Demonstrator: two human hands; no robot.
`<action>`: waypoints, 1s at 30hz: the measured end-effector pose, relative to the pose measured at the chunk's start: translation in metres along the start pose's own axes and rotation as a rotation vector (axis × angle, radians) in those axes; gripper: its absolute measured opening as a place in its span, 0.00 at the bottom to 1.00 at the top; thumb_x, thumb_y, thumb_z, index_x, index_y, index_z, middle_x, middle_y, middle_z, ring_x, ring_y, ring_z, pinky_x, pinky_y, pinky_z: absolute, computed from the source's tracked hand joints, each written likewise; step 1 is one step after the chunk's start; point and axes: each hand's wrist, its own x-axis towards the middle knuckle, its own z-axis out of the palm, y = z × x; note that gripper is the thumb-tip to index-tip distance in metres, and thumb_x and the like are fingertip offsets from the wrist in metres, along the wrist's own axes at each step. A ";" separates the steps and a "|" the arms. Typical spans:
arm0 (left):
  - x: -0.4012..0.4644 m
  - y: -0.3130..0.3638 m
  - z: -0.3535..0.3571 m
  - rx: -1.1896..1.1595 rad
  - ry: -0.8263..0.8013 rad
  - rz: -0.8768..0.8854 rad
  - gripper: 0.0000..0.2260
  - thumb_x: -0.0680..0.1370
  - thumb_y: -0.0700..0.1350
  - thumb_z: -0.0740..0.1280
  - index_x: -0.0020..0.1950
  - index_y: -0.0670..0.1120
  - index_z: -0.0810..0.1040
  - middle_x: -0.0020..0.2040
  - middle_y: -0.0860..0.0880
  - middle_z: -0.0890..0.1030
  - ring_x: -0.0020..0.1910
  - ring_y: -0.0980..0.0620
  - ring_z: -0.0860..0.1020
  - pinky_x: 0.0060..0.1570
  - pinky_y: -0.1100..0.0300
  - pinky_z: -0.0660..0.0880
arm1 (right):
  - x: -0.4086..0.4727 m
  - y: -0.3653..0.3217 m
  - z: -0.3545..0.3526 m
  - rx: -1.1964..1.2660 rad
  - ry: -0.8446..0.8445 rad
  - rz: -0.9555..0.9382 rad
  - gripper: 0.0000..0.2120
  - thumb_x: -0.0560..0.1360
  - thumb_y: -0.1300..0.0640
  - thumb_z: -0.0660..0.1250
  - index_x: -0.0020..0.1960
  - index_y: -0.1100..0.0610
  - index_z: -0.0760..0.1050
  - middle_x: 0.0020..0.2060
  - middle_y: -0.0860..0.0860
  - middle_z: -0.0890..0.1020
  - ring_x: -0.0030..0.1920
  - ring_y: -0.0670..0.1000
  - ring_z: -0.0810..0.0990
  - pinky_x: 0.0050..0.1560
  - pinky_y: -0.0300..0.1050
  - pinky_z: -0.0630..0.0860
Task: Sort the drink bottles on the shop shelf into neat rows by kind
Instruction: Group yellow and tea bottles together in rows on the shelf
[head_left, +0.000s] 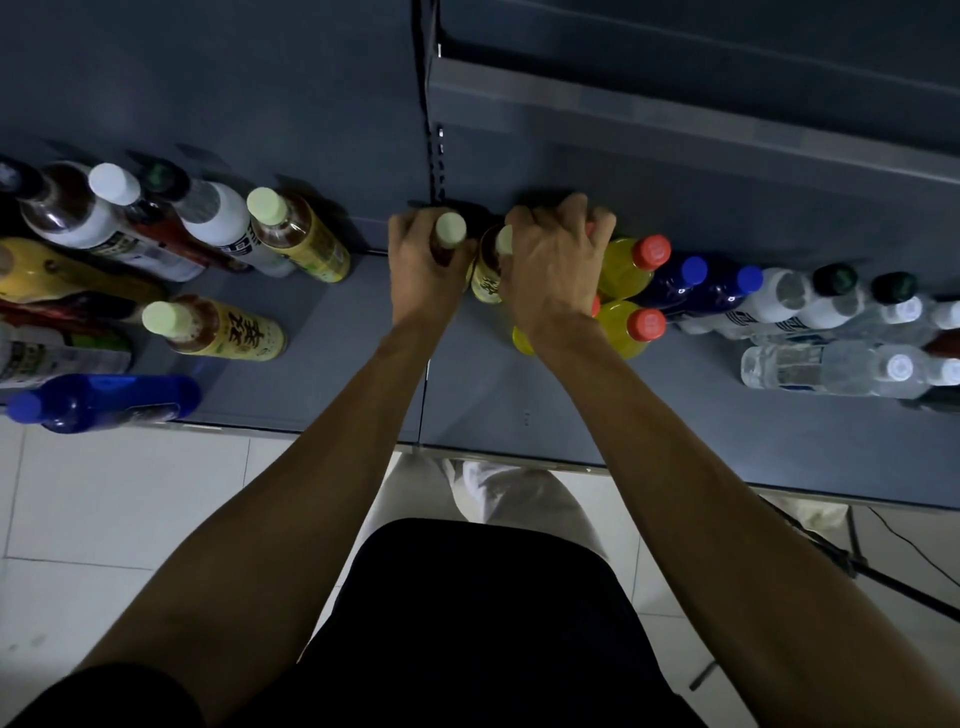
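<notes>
Tea bottles with pale caps and yellow labels are what both hands hold at the back of the grey shelf (332, 364), close to the slotted upright (439, 156) where two shelf bays meet. Just left of that upright, the left hand (421, 265) has its fingers curled round the neck of one tea bottle (450, 231), whose cap shows above the knuckles. Just right of the upright, the right hand (553, 260) is arched over a second tea bottle (491, 262), fingers bent down and grasping it near the top. Both forearms reach forward, nearly straight, converging toward the upright. Right of the upright stand yellow drinks with red caps (631, 260), then dark blue bottles (698, 286) and clear water bottles (831, 364). Well left of it, two more tea bottles (218, 327) stand among mixed bottles, and a blue bottle (98, 402) lies on its side at the shelf's front edge.
</notes>
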 end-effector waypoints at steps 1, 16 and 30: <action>0.001 -0.002 0.000 0.001 -0.017 0.011 0.15 0.72 0.40 0.72 0.58 0.40 0.77 0.54 0.47 0.69 0.51 0.55 0.70 0.48 0.82 0.62 | 0.000 -0.001 0.000 0.002 -0.020 0.003 0.08 0.69 0.59 0.67 0.48 0.54 0.79 0.42 0.52 0.83 0.54 0.59 0.75 0.55 0.53 0.54; -0.001 -0.001 -0.027 0.056 -0.201 0.098 0.19 0.75 0.35 0.65 0.66 0.41 0.73 0.61 0.42 0.77 0.60 0.47 0.74 0.60 0.60 0.70 | -0.029 -0.011 -0.037 0.442 -0.073 -0.103 0.17 0.76 0.53 0.63 0.63 0.56 0.76 0.59 0.54 0.80 0.62 0.57 0.72 0.61 0.50 0.66; -0.088 -0.014 -0.147 0.034 0.076 0.010 0.16 0.76 0.31 0.59 0.61 0.42 0.78 0.56 0.45 0.78 0.50 0.54 0.76 0.49 0.66 0.72 | -0.068 -0.075 -0.059 1.420 -0.473 0.162 0.15 0.78 0.60 0.66 0.64 0.64 0.75 0.55 0.57 0.80 0.58 0.52 0.77 0.49 0.29 0.70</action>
